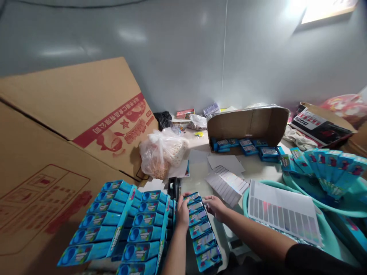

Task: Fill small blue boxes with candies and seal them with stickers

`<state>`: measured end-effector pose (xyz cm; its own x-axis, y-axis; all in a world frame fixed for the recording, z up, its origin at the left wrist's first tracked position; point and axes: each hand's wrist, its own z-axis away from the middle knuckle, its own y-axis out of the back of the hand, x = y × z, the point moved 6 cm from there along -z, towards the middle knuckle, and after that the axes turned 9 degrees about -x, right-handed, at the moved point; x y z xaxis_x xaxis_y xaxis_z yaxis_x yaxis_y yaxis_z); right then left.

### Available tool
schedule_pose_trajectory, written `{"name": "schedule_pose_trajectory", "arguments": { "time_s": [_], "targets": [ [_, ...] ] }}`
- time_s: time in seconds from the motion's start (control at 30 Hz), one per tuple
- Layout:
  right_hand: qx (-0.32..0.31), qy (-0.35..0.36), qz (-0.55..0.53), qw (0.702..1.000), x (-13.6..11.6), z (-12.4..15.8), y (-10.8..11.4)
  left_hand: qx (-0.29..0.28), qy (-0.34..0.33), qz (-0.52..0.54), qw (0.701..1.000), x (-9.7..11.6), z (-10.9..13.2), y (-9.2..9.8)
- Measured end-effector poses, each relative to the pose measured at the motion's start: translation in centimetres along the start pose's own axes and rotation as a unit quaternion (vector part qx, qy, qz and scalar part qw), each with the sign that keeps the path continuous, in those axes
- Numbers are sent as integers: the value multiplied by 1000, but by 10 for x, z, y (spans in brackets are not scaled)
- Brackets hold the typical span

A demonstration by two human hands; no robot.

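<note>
A row of small blue printed boxes [200,229] stands in front of me, with shiny silvery strips across the faces of several. My left hand [182,212] is closed on the row's far left side, its fingers at the end box. Close to the right edge of that same end, my right hand [215,206] has its fingers drawn together; whatever is between them is too small to make out. To the left, more blue boxes [146,233] stand in stepped display rows. Beyond my hands lies a sheet of silvery strip stickers [226,183].
A large carton [109,126] fills the left side. Beside it are a knotted plastic bag [163,152] and a black tape dispenser [173,187]. An open cardboard box [246,124] holds blue packs. On the right, another sticker sheet [283,214] lies over a green basin [329,244].
</note>
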<state>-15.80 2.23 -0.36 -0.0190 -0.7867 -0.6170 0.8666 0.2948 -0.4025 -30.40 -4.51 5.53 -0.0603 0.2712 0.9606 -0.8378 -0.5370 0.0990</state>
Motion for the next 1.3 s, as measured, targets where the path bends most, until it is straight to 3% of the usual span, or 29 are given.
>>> {"name": "schedule_pose_trajectory", "arguments": {
  "time_s": [0.17,0.27,0.4,0.5,0.53,0.6,0.67,0.7,0.77,0.8,0.87,0.97,1.07,1.3],
  "targets": [
    [12,68,14,998,-1,4,19,42,-9,-28,999,-8,8,8],
    [22,106,35,993,-5,10,35,80,-5,-42,996,-19,24,13],
    [31,141,80,986,-11,24,58,120,1,-63,991,-29,74,11],
    [39,167,123,977,-18,41,73,103,-62,-127,985,-11,126,10],
    [40,176,137,974,-20,47,77,96,-133,-200,966,6,144,12],
    [41,192,163,967,-24,58,84,134,-300,-335,883,44,181,23],
    [37,205,183,961,-26,68,87,252,-360,-399,805,71,206,52],
    [35,211,191,958,-26,72,88,323,-333,-398,791,79,211,72],
    [31,221,205,953,-26,79,90,411,-255,-358,798,80,211,108],
    [29,225,211,951,-25,82,90,429,-209,-318,819,74,207,122],
    [31,228,216,949,-22,85,92,411,-121,-220,876,50,193,137],
    [32,223,213,951,-14,89,96,354,-53,-160,920,14,177,133],
    [31,219,210,952,-8,93,100,342,-26,-184,921,-3,174,127],
    [7,232,255,938,-1,93,106,341,24,-220,914,-4,174,137]
  ]
}}
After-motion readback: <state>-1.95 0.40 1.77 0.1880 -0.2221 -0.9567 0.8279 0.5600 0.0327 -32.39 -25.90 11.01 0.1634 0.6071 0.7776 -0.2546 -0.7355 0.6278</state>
